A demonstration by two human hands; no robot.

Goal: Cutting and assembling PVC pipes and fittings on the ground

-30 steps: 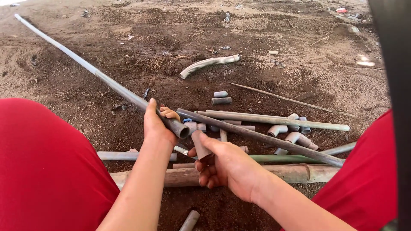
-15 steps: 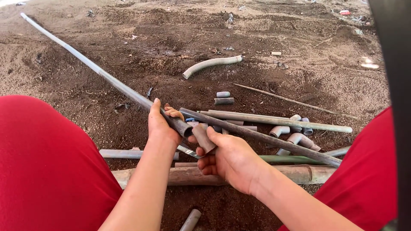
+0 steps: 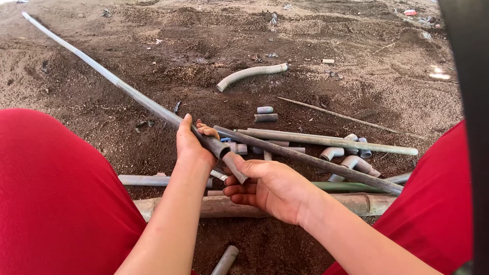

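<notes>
While the left hand (image 3: pixel 191 145) clamps the long pipe (image 3: pixel 117 86), the right hand (image 3: pixel 267 188) pinches a short fitting (image 3: pixel 235 168).
If the fitting meets the pipe end crooked, it could jam or slip into the dirt (image 3: pixel 305 40).

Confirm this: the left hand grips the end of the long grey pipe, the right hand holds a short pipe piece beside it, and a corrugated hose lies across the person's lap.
One thing is wrong. In the head view the corrugated hose lies on the soil well ahead of the person, not across the lap. The rest stands: the left hand grips the end of the long grey pipe, and the right hand holds the short pipe piece beside it.
</notes>
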